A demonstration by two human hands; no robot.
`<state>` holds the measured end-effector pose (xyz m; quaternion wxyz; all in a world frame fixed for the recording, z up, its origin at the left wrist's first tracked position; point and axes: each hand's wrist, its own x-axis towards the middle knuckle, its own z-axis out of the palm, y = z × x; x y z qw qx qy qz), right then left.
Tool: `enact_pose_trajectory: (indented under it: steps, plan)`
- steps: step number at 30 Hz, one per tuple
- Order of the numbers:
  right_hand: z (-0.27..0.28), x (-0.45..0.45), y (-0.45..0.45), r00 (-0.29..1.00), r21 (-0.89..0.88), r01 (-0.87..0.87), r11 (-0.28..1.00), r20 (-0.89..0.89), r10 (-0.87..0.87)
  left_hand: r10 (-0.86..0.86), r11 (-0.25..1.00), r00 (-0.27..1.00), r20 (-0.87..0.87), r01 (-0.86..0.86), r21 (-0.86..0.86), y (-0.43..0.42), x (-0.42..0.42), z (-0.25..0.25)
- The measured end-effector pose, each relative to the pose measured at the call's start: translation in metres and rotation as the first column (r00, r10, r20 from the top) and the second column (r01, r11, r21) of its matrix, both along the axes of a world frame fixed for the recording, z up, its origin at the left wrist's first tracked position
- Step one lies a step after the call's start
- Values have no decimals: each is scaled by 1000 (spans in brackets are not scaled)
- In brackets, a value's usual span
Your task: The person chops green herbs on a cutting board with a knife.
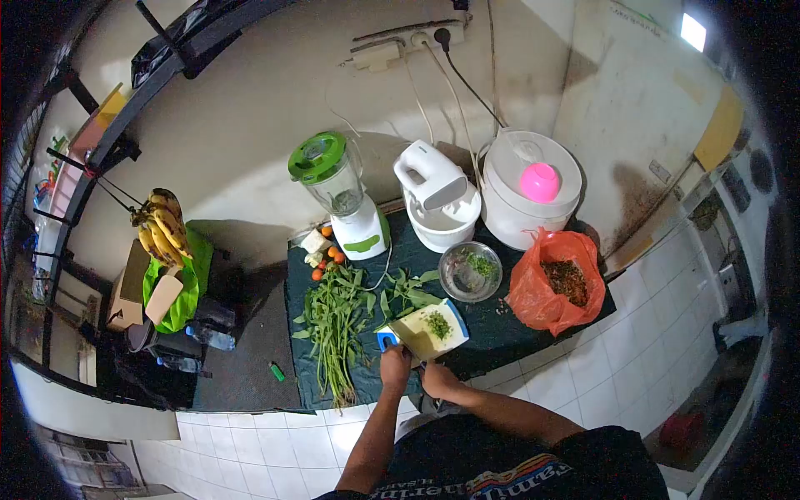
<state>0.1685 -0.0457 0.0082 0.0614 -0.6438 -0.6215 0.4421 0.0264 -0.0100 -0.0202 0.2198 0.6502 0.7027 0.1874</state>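
Observation:
A white cutting board (451, 335) with blue corners lies tilted at the table's front edge, and a small heap of chopped green leaves (437, 324) rests on it. My left hand (395, 365) is closed on the board's blue near-left corner. My right hand (439, 382) is closed by the board's near edge; what its fingers hold is too small and dark to name. Behind the board stands a clear bowl (470, 272) with some chopped greens inside. Long-stemmed leafy greens (335, 325) lie left of the board.
A green-lidded blender (339, 190), a white stand mixer (433, 185) and a large white container (532, 187) line the wall. An orange plastic bag (560, 283) holds dark chopped matter at right. Bananas (164, 231) hang at left. Small tomatoes (333, 252) sit near the blender.

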Motion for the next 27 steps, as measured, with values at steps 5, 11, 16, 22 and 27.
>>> enact_pose_trajectory:
  steps: [5,11,16,22,27]
  plan:
    - [-6,-11,17,997,135,-41,990,-55,49,57,992,996,-70,-64,-107,-2,11,8]
    - [4,-2,-10,1000,39,-20,999,-23,20,100,991,994,-54,-104,-83,0,10,5]
    - [-19,-8,-1,999,29,-25,999,-33,26,90,988,996,-10,-91,-127,10,1,0]
    - [12,-1,11,991,16,-128,992,-22,128,73,992,995,-72,-80,-93,8,5,9]
    - [-7,3,-12,988,39,-152,988,25,151,93,980,994,-53,-100,-170,5,5,10]
